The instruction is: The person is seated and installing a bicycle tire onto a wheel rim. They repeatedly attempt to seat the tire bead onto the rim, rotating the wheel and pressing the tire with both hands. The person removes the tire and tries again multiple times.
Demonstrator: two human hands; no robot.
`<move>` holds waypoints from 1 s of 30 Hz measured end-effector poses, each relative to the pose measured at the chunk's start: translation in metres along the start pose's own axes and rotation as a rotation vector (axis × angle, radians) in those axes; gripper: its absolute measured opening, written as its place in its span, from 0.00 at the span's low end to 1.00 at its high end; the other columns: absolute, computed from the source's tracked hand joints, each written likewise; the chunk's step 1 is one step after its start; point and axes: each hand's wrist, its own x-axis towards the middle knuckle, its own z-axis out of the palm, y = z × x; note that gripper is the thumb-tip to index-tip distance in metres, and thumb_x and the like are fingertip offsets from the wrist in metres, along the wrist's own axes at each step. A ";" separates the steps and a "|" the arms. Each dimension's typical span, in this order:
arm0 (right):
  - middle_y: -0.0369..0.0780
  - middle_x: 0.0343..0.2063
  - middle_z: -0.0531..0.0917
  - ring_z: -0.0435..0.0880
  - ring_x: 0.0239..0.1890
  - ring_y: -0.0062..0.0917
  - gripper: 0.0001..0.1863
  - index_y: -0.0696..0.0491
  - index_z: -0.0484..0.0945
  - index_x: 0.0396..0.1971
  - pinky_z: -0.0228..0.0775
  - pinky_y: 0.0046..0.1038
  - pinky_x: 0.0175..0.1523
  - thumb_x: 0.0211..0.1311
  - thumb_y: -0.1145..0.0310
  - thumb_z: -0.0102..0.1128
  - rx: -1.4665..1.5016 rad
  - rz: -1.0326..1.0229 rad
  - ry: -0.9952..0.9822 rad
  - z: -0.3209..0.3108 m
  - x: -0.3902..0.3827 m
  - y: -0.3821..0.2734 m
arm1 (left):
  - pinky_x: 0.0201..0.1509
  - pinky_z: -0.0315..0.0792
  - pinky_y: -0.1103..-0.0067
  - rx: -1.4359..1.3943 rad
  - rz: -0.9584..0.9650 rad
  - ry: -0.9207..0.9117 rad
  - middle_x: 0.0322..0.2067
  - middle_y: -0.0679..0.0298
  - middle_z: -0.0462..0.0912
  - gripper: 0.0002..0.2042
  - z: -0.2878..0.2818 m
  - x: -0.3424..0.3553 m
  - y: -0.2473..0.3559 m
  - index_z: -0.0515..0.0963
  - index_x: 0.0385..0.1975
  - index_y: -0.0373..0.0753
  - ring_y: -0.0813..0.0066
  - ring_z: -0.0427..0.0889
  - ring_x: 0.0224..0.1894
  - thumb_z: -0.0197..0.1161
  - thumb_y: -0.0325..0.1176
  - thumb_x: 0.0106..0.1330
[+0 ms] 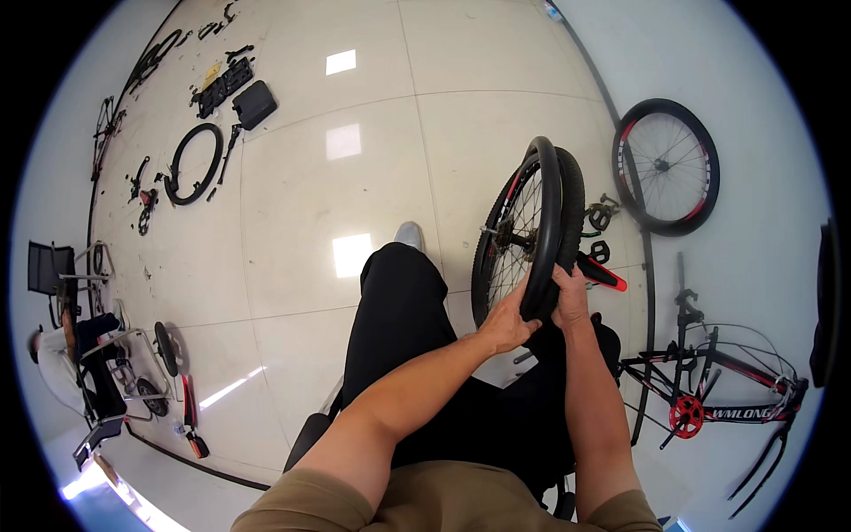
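Forearms (600, 412) down, fingers of left hand (508, 325) and right hand (570, 299) gripping black rubber ring (551, 199)!
Pedals (600, 253) lie nearby; 1 wheel (661, 165) against wall (745, 275).

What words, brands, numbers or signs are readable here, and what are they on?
Bike frame at right: large pale lettering along a dark tube, legible, but I won't copy it.
Wheel by the wall: pale rim markings, too small to read.
Black tyre in the left hand and right hand: no readable lettering.
I can make out no other text.
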 end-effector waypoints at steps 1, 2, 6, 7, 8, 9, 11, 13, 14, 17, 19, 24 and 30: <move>0.37 0.40 0.86 0.86 0.39 0.23 0.15 0.56 0.79 0.50 0.81 0.28 0.45 0.67 0.69 0.67 0.001 0.001 -0.009 -0.003 0.001 0.002 | 0.67 0.70 0.69 0.016 0.010 0.004 0.61 0.45 0.77 0.49 0.001 0.000 -0.001 0.46 0.79 0.43 0.54 0.78 0.64 0.68 0.20 0.59; 0.37 0.41 0.86 0.86 0.39 0.23 0.15 0.56 0.79 0.50 0.81 0.28 0.45 0.67 0.69 0.67 0.010 -0.001 -0.020 -0.007 0.000 0.002 | 0.67 0.70 0.69 0.015 0.000 0.000 0.61 0.45 0.77 0.49 0.003 0.000 -0.002 0.45 0.79 0.43 0.54 0.78 0.64 0.68 0.20 0.59; 0.36 0.41 0.86 0.86 0.40 0.23 0.15 0.54 0.79 0.51 0.81 0.29 0.46 0.66 0.69 0.68 0.051 0.013 -0.061 -0.018 0.001 0.003 | 0.67 0.69 0.71 -0.057 -0.105 -0.059 0.63 0.44 0.75 0.50 -0.001 -0.004 0.023 0.43 0.79 0.44 0.54 0.77 0.65 0.67 0.18 0.59; 0.36 0.42 0.86 0.86 0.40 0.23 0.16 0.54 0.79 0.51 0.81 0.29 0.46 0.65 0.69 0.69 0.058 0.020 -0.074 -0.018 0.001 0.003 | 0.67 0.69 0.71 -0.054 -0.084 -0.052 0.64 0.44 0.74 0.50 0.000 -0.004 0.020 0.43 0.80 0.44 0.54 0.77 0.65 0.67 0.18 0.58; 0.36 0.42 0.86 0.86 0.40 0.23 0.16 0.54 0.79 0.51 0.81 0.29 0.47 0.65 0.69 0.69 0.054 0.021 -0.070 -0.019 0.001 0.004 | 0.67 0.69 0.71 -0.052 -0.064 -0.045 0.65 0.44 0.73 0.51 0.001 -0.004 0.017 0.43 0.80 0.43 0.54 0.76 0.65 0.67 0.17 0.58; 0.36 0.42 0.86 0.86 0.40 0.23 0.16 0.54 0.79 0.51 0.81 0.29 0.47 0.65 0.69 0.69 0.049 0.020 -0.070 -0.016 0.000 0.003 | 0.66 0.70 0.71 -0.008 0.019 -0.007 0.65 0.44 0.72 0.51 0.002 -0.003 0.012 0.43 0.80 0.43 0.53 0.76 0.65 0.66 0.17 0.58; 0.36 0.41 0.86 0.86 0.40 0.23 0.16 0.54 0.79 0.51 0.81 0.29 0.47 0.65 0.69 0.69 0.046 0.016 -0.073 -0.010 -0.001 -0.001 | 0.66 0.69 0.71 -0.004 0.051 0.005 0.67 0.44 0.71 0.51 0.003 -0.001 0.002 0.43 0.80 0.43 0.52 0.75 0.67 0.66 0.17 0.58; 0.36 0.41 0.86 0.86 0.40 0.23 0.16 0.54 0.79 0.51 0.81 0.29 0.47 0.65 0.69 0.69 0.052 0.022 -0.071 -0.011 -0.002 -0.001 | 0.67 0.68 0.71 -0.086 -0.065 -0.055 0.68 0.43 0.69 0.50 0.000 -0.004 0.016 0.43 0.80 0.43 0.51 0.72 0.68 0.66 0.16 0.58; 0.36 0.41 0.86 0.86 0.40 0.23 0.16 0.54 0.79 0.51 0.81 0.29 0.46 0.65 0.69 0.69 0.060 0.026 -0.083 -0.013 -0.001 -0.001 | 0.68 0.68 0.71 -0.054 -0.029 -0.040 0.68 0.43 0.69 0.50 0.001 -0.002 0.012 0.43 0.80 0.43 0.51 0.72 0.69 0.66 0.16 0.58; 0.35 0.40 0.86 0.86 0.40 0.23 0.16 0.54 0.79 0.50 0.81 0.29 0.46 0.65 0.69 0.69 0.079 0.038 -0.118 -0.012 0.001 -0.001 | 0.67 0.69 0.69 0.016 0.051 0.011 0.67 0.43 0.70 0.51 0.006 -0.001 -0.003 0.44 0.79 0.45 0.47 0.71 0.68 0.66 0.16 0.58; 0.35 0.40 0.86 0.86 0.39 0.22 0.15 0.55 0.79 0.50 0.81 0.28 0.45 0.65 0.69 0.68 0.084 0.037 -0.119 -0.011 0.000 -0.002 | 0.66 0.70 0.65 0.025 0.068 0.037 0.64 0.41 0.72 0.52 0.008 0.000 -0.006 0.45 0.79 0.49 0.40 0.73 0.66 0.67 0.16 0.56; 0.36 0.38 0.85 0.86 0.37 0.21 0.12 0.54 0.78 0.49 0.82 0.26 0.44 0.70 0.69 0.63 0.070 0.044 -0.098 -0.011 0.008 0.000 | 0.69 0.67 0.68 -0.011 0.006 0.007 0.65 0.44 0.73 0.52 0.004 0.006 0.001 0.42 0.80 0.47 0.48 0.73 0.67 0.67 0.17 0.58; 0.34 0.38 0.85 0.86 0.37 0.20 0.12 0.54 0.78 0.49 0.81 0.25 0.43 0.70 0.67 0.63 0.021 0.077 -0.053 -0.005 0.012 -0.002 | 0.68 0.70 0.66 -0.016 -0.002 0.026 0.62 0.42 0.75 0.53 0.005 0.009 -0.008 0.43 0.80 0.52 0.46 0.75 0.65 0.67 0.17 0.57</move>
